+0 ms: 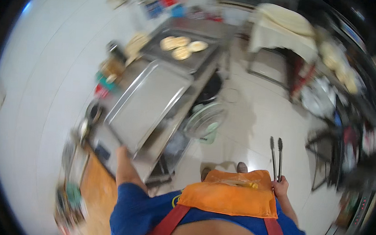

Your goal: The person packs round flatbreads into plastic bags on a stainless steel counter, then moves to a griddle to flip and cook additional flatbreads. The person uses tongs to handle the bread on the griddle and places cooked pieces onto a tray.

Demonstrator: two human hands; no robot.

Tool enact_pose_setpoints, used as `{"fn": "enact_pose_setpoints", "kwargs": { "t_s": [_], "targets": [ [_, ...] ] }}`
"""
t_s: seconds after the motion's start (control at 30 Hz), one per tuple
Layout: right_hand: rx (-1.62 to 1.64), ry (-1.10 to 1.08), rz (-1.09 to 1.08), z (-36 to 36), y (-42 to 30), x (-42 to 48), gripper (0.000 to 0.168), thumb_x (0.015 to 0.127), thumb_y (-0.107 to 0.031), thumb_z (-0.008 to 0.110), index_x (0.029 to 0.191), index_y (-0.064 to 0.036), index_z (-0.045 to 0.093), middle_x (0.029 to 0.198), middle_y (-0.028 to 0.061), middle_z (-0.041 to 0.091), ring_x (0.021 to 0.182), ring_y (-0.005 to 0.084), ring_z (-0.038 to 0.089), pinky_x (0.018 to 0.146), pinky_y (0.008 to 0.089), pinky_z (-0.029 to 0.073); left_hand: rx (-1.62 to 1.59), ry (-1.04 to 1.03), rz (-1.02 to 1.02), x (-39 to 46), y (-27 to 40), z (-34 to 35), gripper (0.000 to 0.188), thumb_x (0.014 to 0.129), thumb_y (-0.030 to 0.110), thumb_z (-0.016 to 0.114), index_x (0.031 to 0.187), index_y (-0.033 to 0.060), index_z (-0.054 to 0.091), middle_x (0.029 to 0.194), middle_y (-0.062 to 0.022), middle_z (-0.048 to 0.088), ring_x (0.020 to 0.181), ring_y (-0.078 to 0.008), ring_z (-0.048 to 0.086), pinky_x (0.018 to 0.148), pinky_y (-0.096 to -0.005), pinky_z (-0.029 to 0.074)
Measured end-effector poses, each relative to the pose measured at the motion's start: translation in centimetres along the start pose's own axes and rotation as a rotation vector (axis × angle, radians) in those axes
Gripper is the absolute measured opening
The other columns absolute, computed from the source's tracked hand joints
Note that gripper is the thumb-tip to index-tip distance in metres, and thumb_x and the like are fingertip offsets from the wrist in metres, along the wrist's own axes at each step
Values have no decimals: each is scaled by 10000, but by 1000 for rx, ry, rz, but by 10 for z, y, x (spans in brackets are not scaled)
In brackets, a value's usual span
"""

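My left hand (122, 150) is at the near end of an empty metal baking tray (148, 102), its fingers on the tray's rim; blur hides the exact grip. The tray lies tilted in the view along a steel table. Beyond its far end, a dark baking tray (195, 58) bears several round, pale flatbreads (181, 53). My right hand (280, 186) is shut on the handle end of metal tongs (276, 158) beside my orange apron (231, 197). The two dark tips of the tongs point away from me, apart, with nothing between them.
A wooden board (98, 189) adjoins the steel table at the near left. A fan (205, 120) stands by the table's right side. Farther right are a cloth-covered stand (280, 29), plastic bags (320, 96) and a dark stool (321, 154). Jars and containers line the wall side.
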State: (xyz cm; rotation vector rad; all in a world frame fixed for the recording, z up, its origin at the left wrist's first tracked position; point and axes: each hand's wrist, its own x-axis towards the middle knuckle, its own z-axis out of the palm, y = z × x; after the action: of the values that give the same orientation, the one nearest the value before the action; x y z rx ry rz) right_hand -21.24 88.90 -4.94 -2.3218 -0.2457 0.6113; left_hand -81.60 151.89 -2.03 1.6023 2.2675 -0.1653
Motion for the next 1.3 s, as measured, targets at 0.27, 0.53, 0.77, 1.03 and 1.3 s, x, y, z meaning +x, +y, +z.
{"fn": "enact_pose_setpoints", "kwargs": {
  "t_s": [0.27, 0.53, 0.77, 1.03, 1.3],
  "targets": [
    [-347, 156, 611, -8, 38, -153, 432, 590, -296, 740, 943, -58, 665, 867, 142, 684, 866, 312, 650, 773, 382, 522, -973, -696, 239, -148, 77, 97, 224, 717, 160, 587, 601, 158, 395, 545, 5, 372, 446, -134, 376, 418, -272, 309],
    [289, 143, 777, -6, 129, -252, 302, 698, -197, 680, 939, -18, 655, 694, 112, 677, 592, 204, 658, 594, 343, 546, -296, -1070, 1298, -506, 213, 174, 225, 746, 162, 608, 818, 132, 397, 747, -32, 416, 644, -163, 411, 573, -304, 336],
    [470, 38, 855, -69, 243, -324, 174, 723, -132, 618, 809, 17, 643, 614, 155, 616, 471, 244, 593, 480, 376, 509, -67, -1124, 1752, -737, 233, 233, 333, 772, 164, 627, 1008, 110, 398, 924, -64, 455, 817, -189, 443, 708, -331, 360],
    [793, 397, 263, -156, 350, -252, 130, 616, -129, 638, 534, -32, 613, 553, 104, 609, 476, 222, 559, 515, 415, 470, 216, -1132, 2098, -927, 262, 324, 498, 802, 166, 649, 1225, 85, 400, 1126, -100, 499, 1015, -218, 478, 863, -363, 387],
    [969, 1158, 1204, -239, 474, -425, 313, 671, -184, 669, 907, 18, 640, 659, 152, 615, 545, 281, 587, 510, 402, 479, 116, -1367, 2154, -1143, 329, 387, 661, 717, -54, 419, 1373, 24, 391, 1248, -174, 557, 1106, -247, 559, 931, -320, 434]
  ]
}}
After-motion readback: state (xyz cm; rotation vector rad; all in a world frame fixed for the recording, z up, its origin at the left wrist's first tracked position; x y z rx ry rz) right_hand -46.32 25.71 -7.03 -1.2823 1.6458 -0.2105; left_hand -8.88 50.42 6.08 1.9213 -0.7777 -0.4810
